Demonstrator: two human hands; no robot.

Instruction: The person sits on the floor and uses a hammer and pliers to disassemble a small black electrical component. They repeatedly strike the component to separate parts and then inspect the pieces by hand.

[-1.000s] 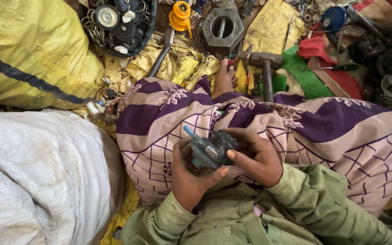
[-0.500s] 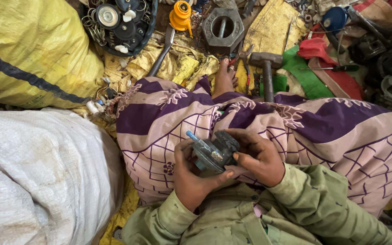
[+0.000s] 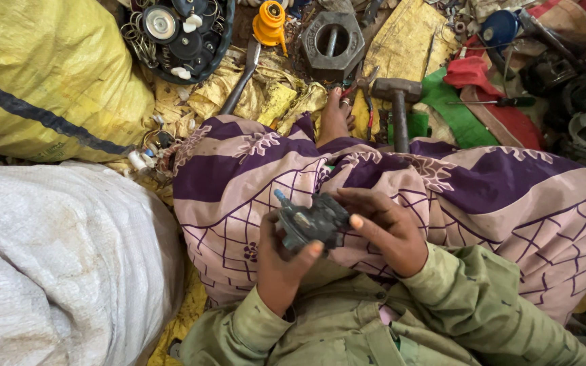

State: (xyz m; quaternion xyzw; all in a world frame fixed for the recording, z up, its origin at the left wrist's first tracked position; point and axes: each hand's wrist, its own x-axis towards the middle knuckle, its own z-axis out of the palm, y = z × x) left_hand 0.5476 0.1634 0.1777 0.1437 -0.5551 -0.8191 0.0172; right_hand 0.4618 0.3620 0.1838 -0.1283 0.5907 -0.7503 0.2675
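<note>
A small dark part (image 3: 310,224) with a blue tip sits over the lap, on the purple and pink cloth (image 3: 483,196). The left hand (image 3: 283,264) is closed around it from below, thumb pressed on its lower edge. The right hand (image 3: 384,227) touches its right side with fingers bent against it, steadying more than gripping.

The hold looks light on the right, so the part could twist or slide off into the folds of cloth or the scrap below. Its edges may nick a finger if it turns suddenly.

A dark basket (image 3: 178,30) holds round discs and wire bits. A yellow sack (image 3: 42,74) and a white sack (image 3: 55,264) lie shut, contents hidden. A hammer (image 3: 398,102) lies near the foot (image 3: 334,118).
</note>
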